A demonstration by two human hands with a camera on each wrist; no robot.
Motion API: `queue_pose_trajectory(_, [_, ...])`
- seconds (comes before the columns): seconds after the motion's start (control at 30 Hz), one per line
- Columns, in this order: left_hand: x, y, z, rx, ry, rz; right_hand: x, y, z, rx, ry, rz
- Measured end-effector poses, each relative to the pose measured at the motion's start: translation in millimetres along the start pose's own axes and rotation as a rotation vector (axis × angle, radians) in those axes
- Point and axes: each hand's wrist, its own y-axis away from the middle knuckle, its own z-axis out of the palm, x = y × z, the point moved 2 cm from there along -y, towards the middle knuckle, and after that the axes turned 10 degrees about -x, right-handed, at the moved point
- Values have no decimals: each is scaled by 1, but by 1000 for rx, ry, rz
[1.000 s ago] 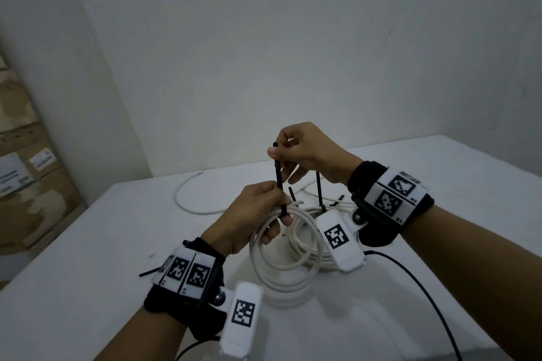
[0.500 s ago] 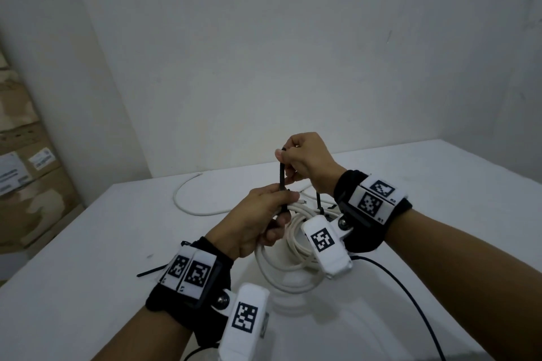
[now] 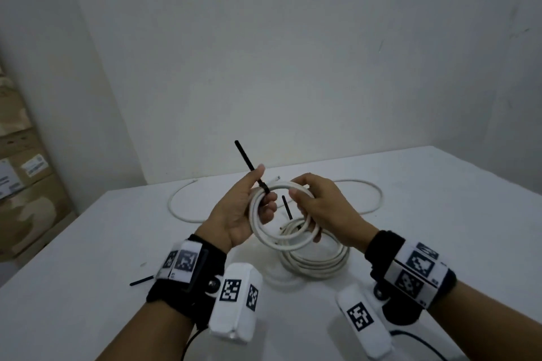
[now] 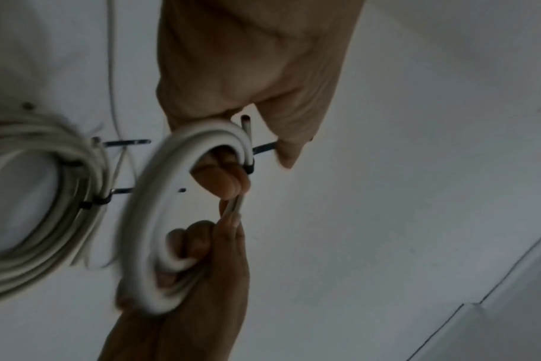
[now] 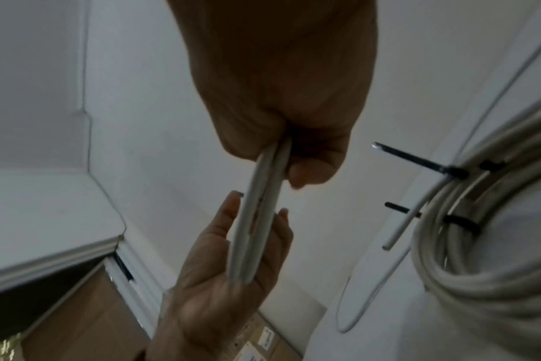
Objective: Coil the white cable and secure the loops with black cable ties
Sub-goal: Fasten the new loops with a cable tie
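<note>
I hold a small coil of white cable (image 3: 283, 245) up over the table, its loop facing me. A black cable tie (image 3: 247, 160) is cinched round its top left, and the free tail points up and to the left. My left hand (image 3: 258, 187) grips the coil at the tie, thumb along the tail and fingers curled through the loop. My right hand (image 3: 305, 214) grips the coil's right side. In the left wrist view the coil (image 4: 158, 195) and tie (image 4: 264, 147) show between both hands. The right wrist view shows the coil (image 5: 256, 219) edge-on.
A bigger tied coil (image 3: 316, 262) lies on the white table (image 3: 440, 214) under my right hand, with black tie tails (image 3: 286, 208) sticking up. Loose white cable (image 3: 179, 208) curves behind it. A spare black tie (image 3: 142, 280) lies by my left wrist. Cardboard boxes (image 3: 26, 184) stand at the left.
My right hand has let go of the tie's tail and taken the coil's right side. The coil has been turned so that its loop faces me, and the tail now leans left.
</note>
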Motion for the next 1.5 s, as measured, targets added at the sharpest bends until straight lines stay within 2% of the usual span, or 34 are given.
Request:
queue_pose_trajectory(0.1, [-16,8,8,-51,234,62,8,-7,-1,211,-78,23])
queue_pose_trajectory(0.17, [-28,10,15,-20,343,117,10,-10,1,278,-134,28])
queue_pose_trajectory(0.23, [-33,8,18,60,423,167,9,-10,6,237,-275,35])
queue_pose_trajectory(0.3, [-31,5,17,155,447,187,5,-8,13,128,-499,67])
queue_pose_trajectory(0.37, [-27,3,14,258,369,192,1,-5,19,59,-698,112])
queue_pose_trajectory(0.43, [-25,2,12,346,272,177,-1,-6,22,68,-785,118])
queue_pose_trajectory(0.53, [-27,1,15,415,196,168,0,-8,27,142,-763,115])
queue_pose_trajectory(0.63, [-30,-1,16,427,137,172,4,-6,28,183,-714,110])
queue_pose_trajectory(0.8, [-31,-1,11,383,-57,275,10,-2,19,121,-319,-17])
queue_pose_trajectory(0.87, [-33,0,11,381,-106,316,10,-3,18,167,-235,-41])
queue_pose_trajectory(0.93, [-36,-1,12,381,-143,341,11,-2,18,211,-206,-57])
queue_pose_trajectory(1.03, [-37,-3,13,387,-152,363,13,-2,16,187,-236,-64])
queue_pose_trajectory(1.17, [-40,-10,13,386,-111,333,19,-3,8,187,-200,-31])
queue_pose_trajectory(1.3, [-49,-16,18,313,-131,280,28,-5,-5,193,-76,37])
queue_pose_trajectory(1.37, [-54,-20,21,273,-208,235,33,-5,-13,199,-24,75])
queue_pose_trajectory(1.5, [-58,-34,16,265,-516,170,49,-5,-29,174,-67,152])
